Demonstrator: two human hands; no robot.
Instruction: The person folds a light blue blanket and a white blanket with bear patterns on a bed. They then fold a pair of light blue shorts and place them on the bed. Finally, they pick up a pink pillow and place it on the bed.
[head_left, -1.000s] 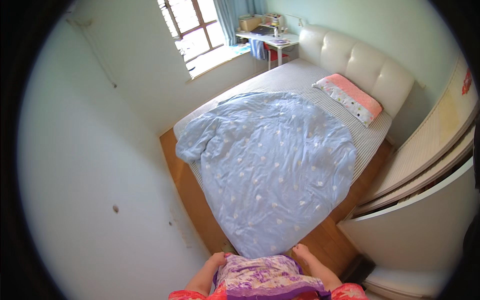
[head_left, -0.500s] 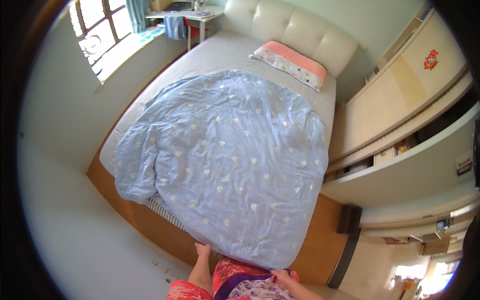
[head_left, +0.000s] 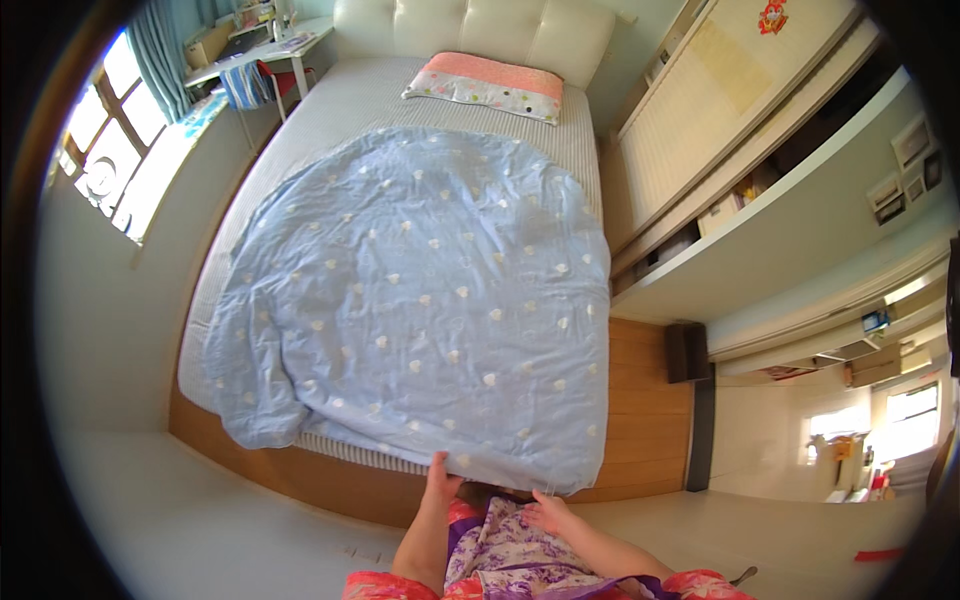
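Note:
A light blue quilt (head_left: 430,300) with white hearts covers most of the bed, its near edge hanging at the foot. My left hand (head_left: 440,482) is at that near edge, fingers stretched toward the cloth; whether it touches is hard to tell. Close to the quilt's near right corner is my right hand (head_left: 546,514), fingers apart, in front of my purple-flowered apron (head_left: 520,550). Neither hand visibly holds anything. Below the quilt, at the near left, shows a strip of the striped mattress sheet (head_left: 360,453).
A pink and white pillow (head_left: 485,88) lies by the cream headboard (head_left: 470,35). At the far left stands a white desk (head_left: 310,38) beside the window. Cabinets with a blind-like front (head_left: 690,130) line the right side. A dark box (head_left: 686,352) sits on the wooden floor (head_left: 640,410).
My view has turned, and the bed appears straighter. My left hand has come in to the quilt's near edge. My right hand has moved from the apron's front, its fingers now spread.

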